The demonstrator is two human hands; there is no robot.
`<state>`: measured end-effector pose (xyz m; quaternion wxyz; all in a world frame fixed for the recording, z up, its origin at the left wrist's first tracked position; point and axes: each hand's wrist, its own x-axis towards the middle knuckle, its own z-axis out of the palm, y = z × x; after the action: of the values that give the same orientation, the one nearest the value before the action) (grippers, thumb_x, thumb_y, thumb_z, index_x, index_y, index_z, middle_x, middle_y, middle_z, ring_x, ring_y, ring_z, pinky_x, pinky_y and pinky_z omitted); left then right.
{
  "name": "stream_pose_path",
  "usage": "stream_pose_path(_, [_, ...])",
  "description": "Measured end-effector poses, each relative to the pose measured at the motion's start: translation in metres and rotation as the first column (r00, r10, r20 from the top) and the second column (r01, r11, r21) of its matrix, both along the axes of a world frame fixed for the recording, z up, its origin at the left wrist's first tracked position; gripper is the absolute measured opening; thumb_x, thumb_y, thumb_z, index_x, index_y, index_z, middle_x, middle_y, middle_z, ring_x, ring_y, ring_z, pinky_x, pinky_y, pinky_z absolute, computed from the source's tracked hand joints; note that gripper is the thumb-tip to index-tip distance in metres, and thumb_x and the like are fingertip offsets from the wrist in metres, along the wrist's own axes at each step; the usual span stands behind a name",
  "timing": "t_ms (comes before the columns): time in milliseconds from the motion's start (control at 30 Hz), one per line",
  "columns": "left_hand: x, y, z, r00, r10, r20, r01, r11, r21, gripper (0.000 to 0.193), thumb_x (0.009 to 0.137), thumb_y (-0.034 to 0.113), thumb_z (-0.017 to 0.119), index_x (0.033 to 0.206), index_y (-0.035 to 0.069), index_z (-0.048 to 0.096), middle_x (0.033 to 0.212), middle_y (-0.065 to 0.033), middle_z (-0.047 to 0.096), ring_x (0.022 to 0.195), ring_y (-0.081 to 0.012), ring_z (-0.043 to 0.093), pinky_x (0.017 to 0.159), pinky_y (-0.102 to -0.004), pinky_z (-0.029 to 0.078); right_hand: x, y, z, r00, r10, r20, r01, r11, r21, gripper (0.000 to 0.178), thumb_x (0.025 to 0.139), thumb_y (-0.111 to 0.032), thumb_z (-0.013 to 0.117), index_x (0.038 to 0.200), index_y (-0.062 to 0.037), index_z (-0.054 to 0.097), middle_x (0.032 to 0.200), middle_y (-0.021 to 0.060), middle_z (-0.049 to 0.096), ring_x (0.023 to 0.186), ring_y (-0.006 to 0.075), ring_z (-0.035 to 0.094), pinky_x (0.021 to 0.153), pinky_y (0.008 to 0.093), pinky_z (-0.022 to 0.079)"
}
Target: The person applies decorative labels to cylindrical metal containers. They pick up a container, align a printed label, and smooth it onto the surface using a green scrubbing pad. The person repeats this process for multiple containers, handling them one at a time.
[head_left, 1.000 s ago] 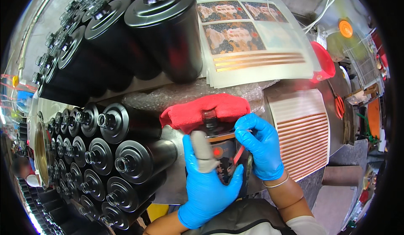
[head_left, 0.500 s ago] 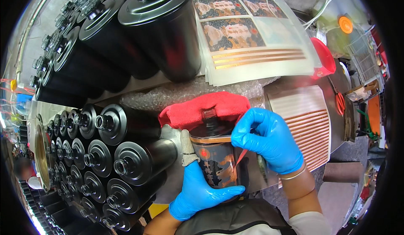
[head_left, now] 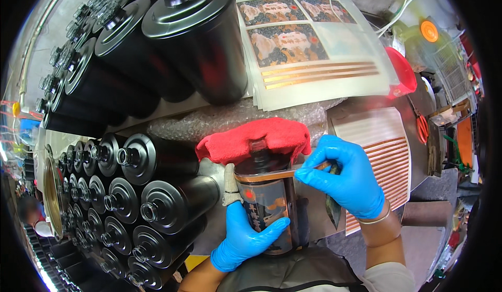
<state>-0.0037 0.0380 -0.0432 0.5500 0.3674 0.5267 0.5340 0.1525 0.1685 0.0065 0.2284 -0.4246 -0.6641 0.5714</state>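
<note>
A black glass bottle (head_left: 261,200) with a dark, orange-patterned label stands in front of me, its clear neck toward a red cloth (head_left: 251,139). My left hand (head_left: 248,237), in a blue glove with a beige fabric cover on one finger, holds the bottle's side, thumb across the label. Around the bottle's shoulder runs a copper-coloured strip (head_left: 266,176). To the right of the bottle, my right hand (head_left: 342,177), also blue-gloved, pinches the strip's free end between thumb and fingers. Below that hand is a dark, pointed object (head_left: 333,211) whose kind I cannot tell.
Many black bottles (head_left: 123,195) lie stacked at left, with larger upright ones (head_left: 196,41) behind. Label sheets (head_left: 334,85) lie at the back, and a sheet of copper strips (head_left: 384,172) at right. Red-handled scissors (head_left: 421,128) and bubble wrap (head_left: 204,119) are nearby.
My right hand has moved slightly right with the strip's end. The label has shifted left as the bottle turned a little. My left thumb has moved left and up. A thin red piece no longer shows.
</note>
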Motion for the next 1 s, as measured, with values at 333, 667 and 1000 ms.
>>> stream_pose_path(333, [-0.004,-0.003,-0.016,0.996,-0.018,0.090,0.016,1.000,0.020,0.112,0.070,0.001,0.070,0.143,0.006,-0.015,0.137,-0.0197,0.029,0.121,-0.0269,0.043,0.100,-0.0397,0.039,0.000,-0.010,-0.015,0.986,-0.138,-0.095,0.156,0.962,0.223,0.010,0.069,-0.007,0.076,0.072,-0.0080,0.067,0.071,0.0031,0.051,0.067,0.0140,0.049,0.061,0.0262,0.038])
stream_pose_path(667, [-0.009,-0.002,0.009,0.943,0.033,-0.331,-0.018,0.999,0.047,0.099,0.072,0.011,0.071,0.145,0.000,0.006,0.141,-0.0240,0.026,0.127,-0.0335,0.037,0.103,-0.0398,0.032,0.004,-0.008,-0.036,0.967,-0.168,-0.190,0.186,0.979,0.082,0.010,0.070,-0.005,0.074,0.074,-0.0061,0.065,0.081,0.0054,0.056,0.076,0.0146,0.053,0.068,0.0261,0.041])
stream_pose_path(1000, [0.028,0.012,0.043,0.520,0.075,-0.851,-0.021,0.997,0.075,0.072,0.075,0.018,0.068,0.140,0.018,0.037,0.139,-0.0429,0.007,0.125,-0.0537,0.031,0.098,-0.0457,0.037,0.003,-0.008,-0.046,0.935,-0.223,-0.275,0.184,0.970,-0.159,0.010,0.077,-0.004,0.068,0.085,-0.0064,0.064,0.093,0.0028,0.058,0.079,0.0062,0.052,0.065,0.0201,0.041])
